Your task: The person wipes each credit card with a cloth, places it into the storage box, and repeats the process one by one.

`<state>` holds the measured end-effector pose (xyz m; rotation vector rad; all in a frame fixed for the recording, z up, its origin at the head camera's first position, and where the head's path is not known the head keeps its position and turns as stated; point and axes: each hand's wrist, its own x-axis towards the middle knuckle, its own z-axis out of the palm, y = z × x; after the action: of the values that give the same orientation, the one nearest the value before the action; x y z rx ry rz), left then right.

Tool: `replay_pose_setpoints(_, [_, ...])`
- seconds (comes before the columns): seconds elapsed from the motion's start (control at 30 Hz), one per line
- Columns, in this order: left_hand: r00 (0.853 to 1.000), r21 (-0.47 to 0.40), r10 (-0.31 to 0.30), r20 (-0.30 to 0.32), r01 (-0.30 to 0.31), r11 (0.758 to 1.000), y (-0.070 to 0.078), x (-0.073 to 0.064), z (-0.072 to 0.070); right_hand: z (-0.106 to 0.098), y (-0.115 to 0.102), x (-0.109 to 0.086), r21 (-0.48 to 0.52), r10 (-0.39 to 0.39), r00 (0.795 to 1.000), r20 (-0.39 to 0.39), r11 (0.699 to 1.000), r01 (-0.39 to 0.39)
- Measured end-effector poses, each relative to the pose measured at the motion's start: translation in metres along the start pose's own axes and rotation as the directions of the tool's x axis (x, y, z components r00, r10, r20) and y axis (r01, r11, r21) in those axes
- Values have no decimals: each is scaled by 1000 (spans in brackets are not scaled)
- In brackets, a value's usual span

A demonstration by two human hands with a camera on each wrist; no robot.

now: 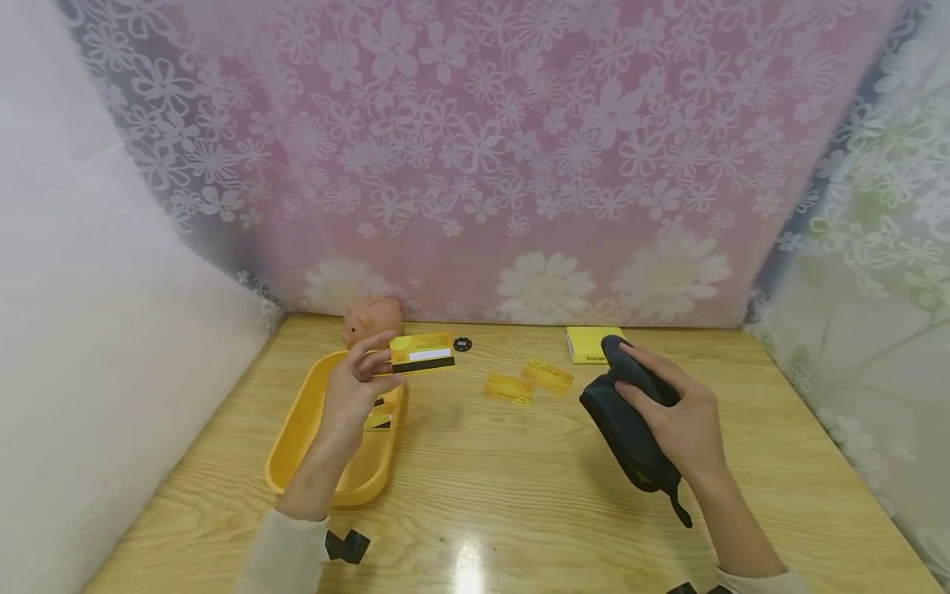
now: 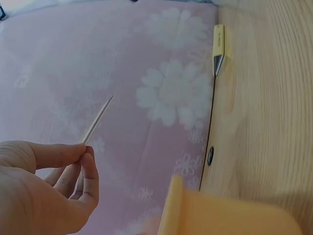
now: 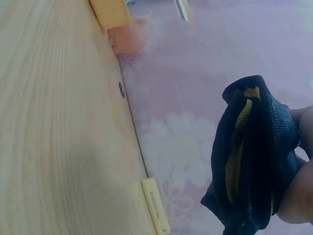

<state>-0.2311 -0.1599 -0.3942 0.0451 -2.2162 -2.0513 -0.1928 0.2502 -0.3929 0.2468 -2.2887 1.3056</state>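
My left hand [image 1: 343,408] pinches a yellow card [image 1: 423,355] with a black stripe and a white strip by its edge, between thumb and fingers. The left wrist view shows this card [image 2: 99,120] nearly edge-on, raised in the air. Over the right side of the table, my right hand [image 1: 688,422] grips a dark fabric pouch [image 1: 629,429] with a small hanging loop. In the right wrist view the mouth of the pouch [image 3: 227,161] gapes and yellow shows inside. Between the hands, two yellow cards [image 1: 508,388] lie on the table, edges overlapping.
A yellow-orange tray [image 1: 285,450] stands beneath my left forearm, with a card [image 1: 380,418] inside. Behind it sits a pink piggy bank [image 1: 380,315]. A black chip [image 1: 463,344] lies near the back edge, and a yellow booklet [image 1: 585,346] is behind the pouch.
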Motion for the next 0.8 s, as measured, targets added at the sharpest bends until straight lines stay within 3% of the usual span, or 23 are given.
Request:
replay_pose_setpoints(0.2, [999,9,-14,-29,15,1000,-3,-3,-24,-8,7,-3,-18,12,1000,0,1000,-12])
replay_pose_setpoints(0.53, [996,128,-45,-76,54,990,-14,-9,-53,-18,15,-5,-31,24,1000,1,999,-24])
replay_pose_setpoints(0.8, [985,133,-119,-121,135,982,-27,-10,-69,-21,17,-7,-17,11,1000,2,1000,-11])
